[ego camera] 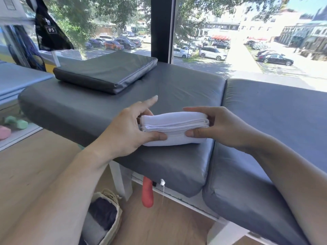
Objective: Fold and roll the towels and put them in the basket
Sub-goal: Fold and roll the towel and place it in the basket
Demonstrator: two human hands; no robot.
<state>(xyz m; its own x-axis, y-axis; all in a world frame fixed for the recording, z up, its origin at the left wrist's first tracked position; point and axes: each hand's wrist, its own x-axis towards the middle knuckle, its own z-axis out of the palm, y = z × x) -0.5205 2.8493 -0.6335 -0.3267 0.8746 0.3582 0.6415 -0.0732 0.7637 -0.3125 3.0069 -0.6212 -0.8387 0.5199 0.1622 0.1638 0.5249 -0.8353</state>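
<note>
**Q.** Where does the towel lie, and how do the hands stand to it?

**A.** The white towel (pixel 174 129), folded into a thick layered slab, rests on the near cushion of the grey padded bench (pixel 177 89), close to its front edge. The left hand (pixel 129 128) grips the towel's left end, thumb along the near face and fingers curled behind, the forefinger lifted clear. The right hand (pixel 212 125) pinches the right end, thumb on the near face and fingers over the top.

**Q.** Which way does the long axis run?

**A.** From left to right across the view, roughly parallel to the bench's front edge. Each hand therefore holds one short end; neither is plainly nearer the towel than the other.

**Q.** What follows for the coming move?

**A.** As a judgement: rolling would have to proceed along that axis, one short end turned toward the other, or the slab must first be turned.

**Q.** And the basket?

**A.** The woven basket (pixel 115 200) stands on the wooden floor below and to the left of the towel, under the left forearm, with dark and grey cloth already in it. The left hand is the nearer for the drop. A flat grey pad (pixel 106 71) lies well apart at the bench's far left.
</note>
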